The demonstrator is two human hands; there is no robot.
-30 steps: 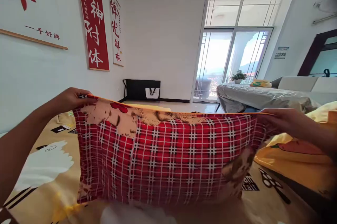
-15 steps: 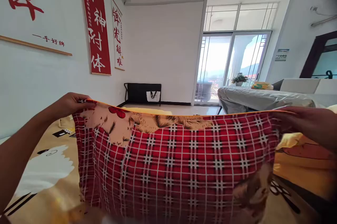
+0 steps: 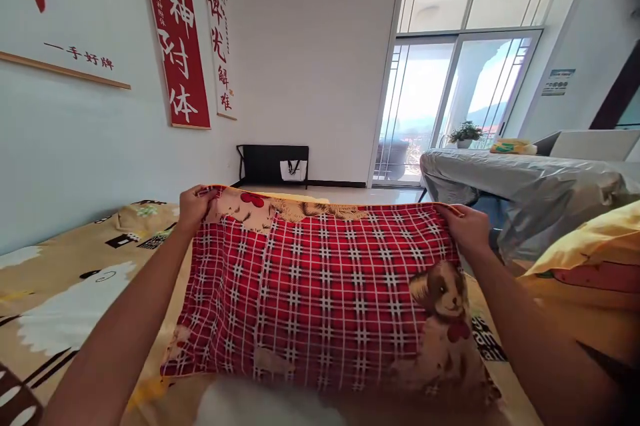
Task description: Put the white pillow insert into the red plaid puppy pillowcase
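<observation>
Red-and-white plaid cotton-like pillowcase (image 3: pixel 320 293), printed with a brown puppy at its 4 o'clock corner and a peach floral band along the far edge, spread over a yellow cartoon-print bed sheet (image 3: pixel 75 279). Held at both far corners: left hand (image 3: pixel 194 207) at 10 o'clock, grip closed on the corner with fingers curled over the hem; right hand (image 3: pixel 467 229) at 2 o'clock, grip likewise pinched shut on the opposite corner. Far edge drawn taut between the two hands; near edge lying slack toward 6 o'clock, partly over a white, blurred mass (image 3: pixel 260 409) whose nature cannot be told.

Judged handling: light, thin, wholly limp fabric; no stiffness of its own, so shape kept only by tension between the corners. Not fragile, not slippery, but prone to folding or sagging wherever unsupported. Best taken at corners or along the hemmed edge, as here; a hold at mid-panel likely to bunch the cloth.

Surroundings: a yellow pillow or bedding (image 3: pixel 590 259) at 3 o'clock, just beside the right forearm; a grey covered table (image 3: pixel 525 179) beyond it; red hanging scroll (image 3: pixel 175 39) and white hanging scroll (image 3: pixel 219 46) on the wall at 11 o'clock; sliding glass door (image 3: pixel 450 106) at 1 o'clock with a potted plant (image 3: pixel 465 134) near it.
</observation>
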